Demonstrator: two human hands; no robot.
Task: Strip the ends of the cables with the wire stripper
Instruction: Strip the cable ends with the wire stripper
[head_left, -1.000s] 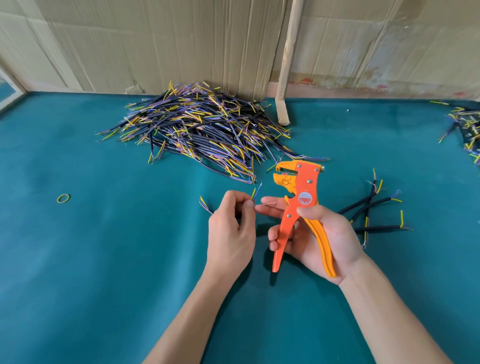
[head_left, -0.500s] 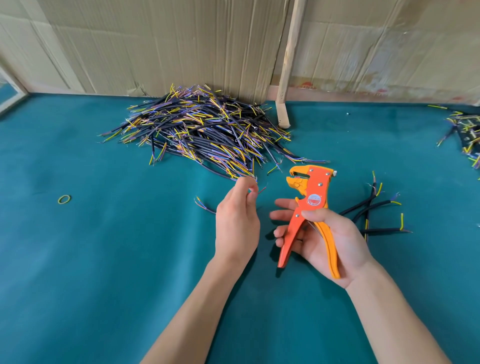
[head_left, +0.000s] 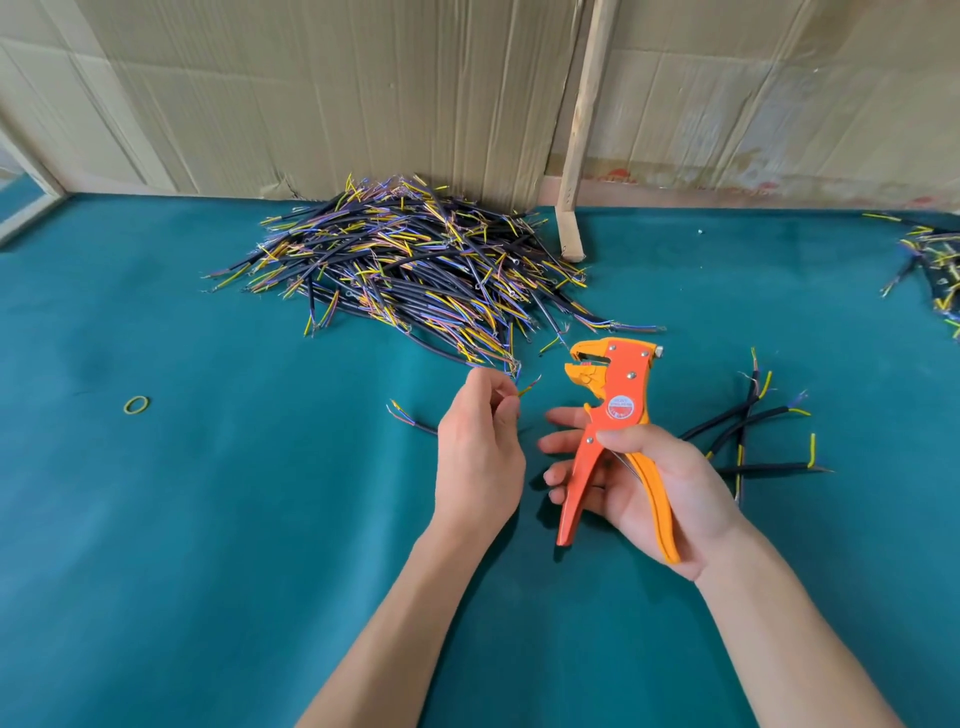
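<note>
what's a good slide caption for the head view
Left hand pinches a cable beside the wire stripper held in the right hand.

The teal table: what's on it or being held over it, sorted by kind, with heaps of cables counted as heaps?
Wire stripper, held in the right hand: 1
Cable pinched in the left hand: 1
Big cable heaps: 2, the main pile and another at the right edge
Small group of cables beside the right hand: 1
Rubber band: 1
Wooden stick: 1
Total: 7
</note>
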